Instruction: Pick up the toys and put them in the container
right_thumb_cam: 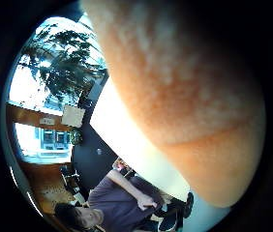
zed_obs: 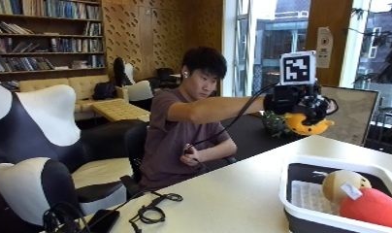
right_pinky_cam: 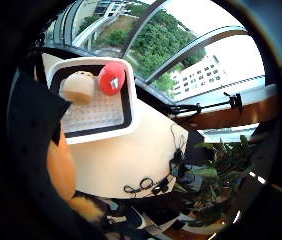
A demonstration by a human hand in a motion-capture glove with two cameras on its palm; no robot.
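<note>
The table (zed_obs: 248, 194) lay well below the grip, and on it, below and toward the near side, stood the container (zed_obs: 293, 189), a white tub with a dark inner wall. Two toys already rested inside, touching: a red toy (zed_obs: 375, 208) and a beige toy (zed_obs: 341, 182). We judged the task well advanced, with those two placed and a third in transit. The little-finger palm view showed no other toy on the visible stretch of table, though we could not see its whole surface.

The right hand (zed_obs: 293, 102) was held out at arm's length, high over the table's far part and not yet above the container. Its fingers were curled round an orange toy (zed_obs: 307, 125), which hung just beneath the palm. The thumb-side palm view was largely filled by orange plush (right_thumb_cam: 189, 96), consistent with a toy pressed close to the palm.

We read the orange toy's long axis as roughly level and crosswise to the forearm, one end projecting toward the window. Which end was the front we could not tell. What remained, in our judgement, was carrying it over the container and releasing it.
</note>
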